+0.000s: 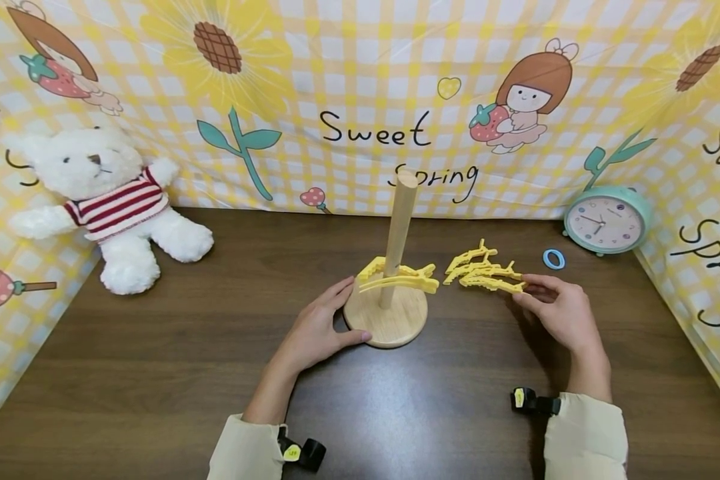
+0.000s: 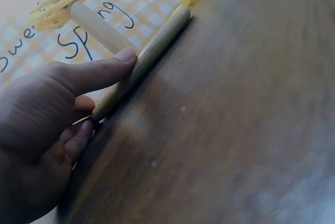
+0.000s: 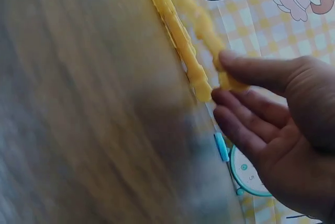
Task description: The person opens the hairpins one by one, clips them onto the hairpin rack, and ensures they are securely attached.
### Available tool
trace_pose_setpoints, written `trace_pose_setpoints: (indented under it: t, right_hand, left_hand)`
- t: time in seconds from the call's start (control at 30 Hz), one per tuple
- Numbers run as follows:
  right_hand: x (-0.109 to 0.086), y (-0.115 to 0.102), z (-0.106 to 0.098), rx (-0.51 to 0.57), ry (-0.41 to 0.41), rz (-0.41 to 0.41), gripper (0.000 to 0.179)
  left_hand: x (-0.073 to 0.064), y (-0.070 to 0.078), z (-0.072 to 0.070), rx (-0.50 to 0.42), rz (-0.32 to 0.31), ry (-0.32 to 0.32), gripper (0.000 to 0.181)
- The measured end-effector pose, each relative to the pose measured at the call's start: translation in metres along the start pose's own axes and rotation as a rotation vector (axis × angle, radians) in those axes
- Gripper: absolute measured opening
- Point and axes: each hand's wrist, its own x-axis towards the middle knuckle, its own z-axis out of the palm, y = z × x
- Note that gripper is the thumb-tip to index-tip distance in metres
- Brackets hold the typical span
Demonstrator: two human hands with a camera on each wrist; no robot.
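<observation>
A wooden stand, with an upright pole [image 1: 401, 220] on a round base [image 1: 390, 327], stands on the table. My left hand [image 1: 315, 333] holds the left edge of the base, thumb on top and fingers at the side, as the left wrist view [image 2: 57, 109] also shows. Curved yellow plastic pieces [image 1: 405, 283] sit around the pole above the base. Right of the stand lie several slim, knobbly yellow plastic pieces [image 1: 480, 267]. My right hand [image 1: 561, 310] pinches the end of one yellow piece [image 3: 209, 35], which is raised beside another yellow piece [image 3: 178, 35] in the right wrist view.
A blue ring [image 1: 554, 259] lies beyond the right hand, near a mint-green alarm clock [image 1: 606, 220]. A white teddy bear [image 1: 117, 193] in a striped shirt sits at the back left. Printed yellow checked cloth [image 1: 360, 80] walls in the brown table [image 1: 156, 373].
</observation>
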Motion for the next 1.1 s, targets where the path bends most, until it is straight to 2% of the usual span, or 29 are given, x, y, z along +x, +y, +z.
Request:
trace_pose_setpoints:
  t: [0.3,0.5,0.67,1.1]
  right_hand:
    - [0.002,-0.005,0.004,0.107,0.087,-0.023,0.037]
    - [0.005,-0.011,0.009,0.154,0.123,-0.087,0.034]
    - [0.005,-0.021,0.012,0.197,0.17,-0.125,0.031]
    - [0.005,-0.052,0.015,0.39,0.248,-0.23,0.03]
  left_hand:
    - [0.001,-0.001,0.001,0.002,-0.009,-0.004,0.095]
    - [0.001,-0.002,0.002,0.003,-0.019,-0.009,0.095]
    - [0.001,0.0,0.001,0.0,-0.017,-0.012,0.095]
    - [0.0,0.001,0.0,-0.002,0.001,-0.007,0.095]
